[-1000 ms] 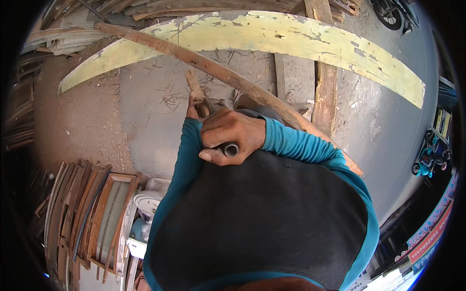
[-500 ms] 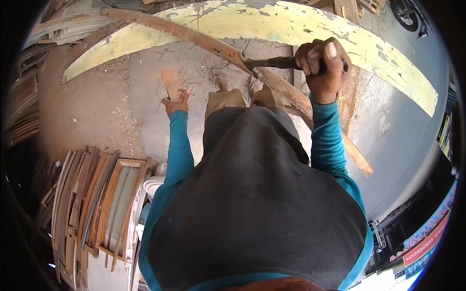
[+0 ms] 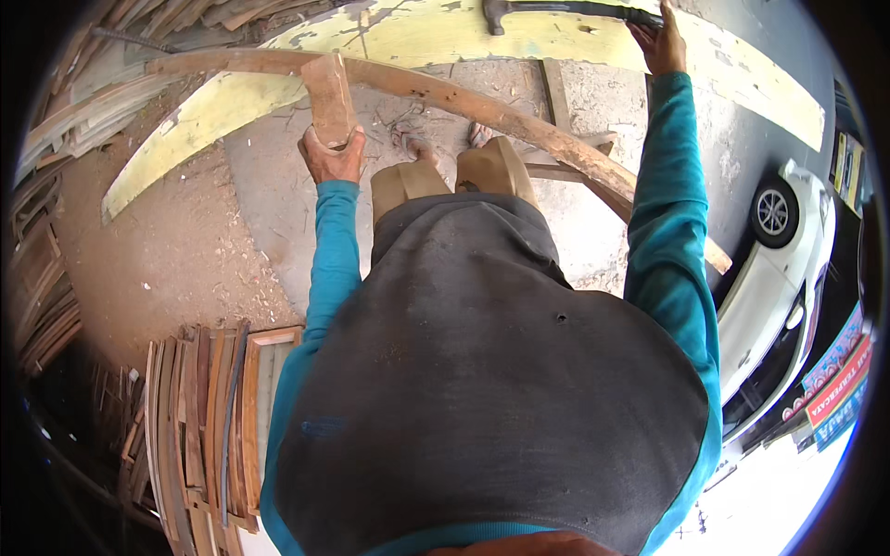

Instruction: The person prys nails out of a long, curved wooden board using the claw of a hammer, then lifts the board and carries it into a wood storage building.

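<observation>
Yellow paint is flaking off the broad board (image 3: 603, 44) lying beyond the brown plank (image 3: 482, 107); also beyond that plank, the right hand (image 3: 663, 46) is gripping a hammer (image 3: 584, 8) crosswise, a fingertip running out of view. Nearside, the left hand (image 3: 332, 161) is clutching a wood block (image 3: 331, 104) pointing lengthwise toward the plank and overlapping it, any contact being hard to make out.

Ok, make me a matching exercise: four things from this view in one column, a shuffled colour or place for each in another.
Things
1. hammer
2. wooden block
3. broad board
4. car

Colours and places
A. white, toward the picture's right edge
B. in the left hand
C. pale yellow, patchy paint
D. in the right hand

Pairs: 1-D; 2-B; 3-C; 4-A
</observation>
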`<state>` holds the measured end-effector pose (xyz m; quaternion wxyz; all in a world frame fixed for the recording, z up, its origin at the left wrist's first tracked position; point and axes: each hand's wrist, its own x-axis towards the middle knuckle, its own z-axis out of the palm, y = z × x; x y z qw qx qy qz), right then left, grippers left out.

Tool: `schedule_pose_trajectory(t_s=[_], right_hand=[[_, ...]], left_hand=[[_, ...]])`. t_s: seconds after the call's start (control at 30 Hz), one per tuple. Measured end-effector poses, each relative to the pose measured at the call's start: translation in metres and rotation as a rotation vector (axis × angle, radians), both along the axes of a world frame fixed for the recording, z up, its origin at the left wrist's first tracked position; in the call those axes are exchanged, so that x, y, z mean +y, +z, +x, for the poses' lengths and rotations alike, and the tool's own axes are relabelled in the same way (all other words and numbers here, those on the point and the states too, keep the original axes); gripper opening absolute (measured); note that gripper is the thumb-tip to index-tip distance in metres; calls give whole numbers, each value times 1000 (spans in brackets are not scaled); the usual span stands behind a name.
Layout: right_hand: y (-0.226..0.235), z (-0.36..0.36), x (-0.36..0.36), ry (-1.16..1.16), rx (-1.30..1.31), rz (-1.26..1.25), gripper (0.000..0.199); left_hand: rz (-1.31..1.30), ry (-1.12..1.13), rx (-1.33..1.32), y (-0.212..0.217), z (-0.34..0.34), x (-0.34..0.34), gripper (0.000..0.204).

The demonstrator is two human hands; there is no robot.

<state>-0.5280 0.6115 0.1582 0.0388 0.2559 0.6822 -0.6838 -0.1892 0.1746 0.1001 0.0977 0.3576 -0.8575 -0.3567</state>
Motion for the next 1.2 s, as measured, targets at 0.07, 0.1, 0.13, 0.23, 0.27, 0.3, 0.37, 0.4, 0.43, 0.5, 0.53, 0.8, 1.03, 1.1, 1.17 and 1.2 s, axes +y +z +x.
schedule_pose_trajectory(t_s=[0.07, 0.1, 0.13, 0.23, 0.27, 0.3, 0.37, 0.4, 0.43, 0.5, 0.53, 0.8, 1.03, 1.1, 1.17, 1.2], right_hand=[[-13, 5, -3, -156, 100, -29, 52], [-16, 18, -14, -31, 138, 60, 64], [0, 41, -41, 104, 172, 134, 65], [7, 132, -72, 657, 77, 799, 62], [0, 161, -61, 774, 38, 897, 69], [-15, 192, -48, 898, -7, 987, 76], [-19, 224, -36, 1073, -143, 1012, 73], [-29, 234, -28, 1119, -44, 1052, 73], [-36, 238, -25, 1167, 60, 1091, 72], [-32, 235, -24, 1239, 21, 1108, 72], [-38, 235, -22, 1260, 55, 1133, 73], [-41, 218, -25, 1341, 154, 1009, 49], [-7, 203, -17, 1340, -672, -10, 68], [-4, 205, -19, 1339, -764, 3, 70], [-13, 205, -15, 1297, -853, 13, 72], [-18, 206, -18, 1297, -841, 23, 72]], left_hand=[[-68, -186, 34, -4, -49, 8, 74], [37, -166, 62, -5, -72, 15, 77], [132, -131, 73, -13, -90, 15, 80], [171, -169, 109, -53, -141, 13, 88], [245, -181, 38, -53, -160, 27, 89], [313, -189, -37, -60, -174, 38, 91], [224, -286, -227, -107, -186, 21, 92], [117, -358, -404, -129, -193, 14, 94], [119, -364, -393, -145, -193, 6, 94], [174, -364, -271, -149, -184, 3, 93], [186, -376, -217, -140, -182, 10, 91], [91, 616, 68, -93, -61, 77, 62], [1459, 771, 208, -83, -11, 124, 99], [1545, 749, 293, -82, -14, 136, 93], [1636, 692, 353, -77, -26, 147, 87], [1642, 606, 455, -77, -29, 154, 86]])
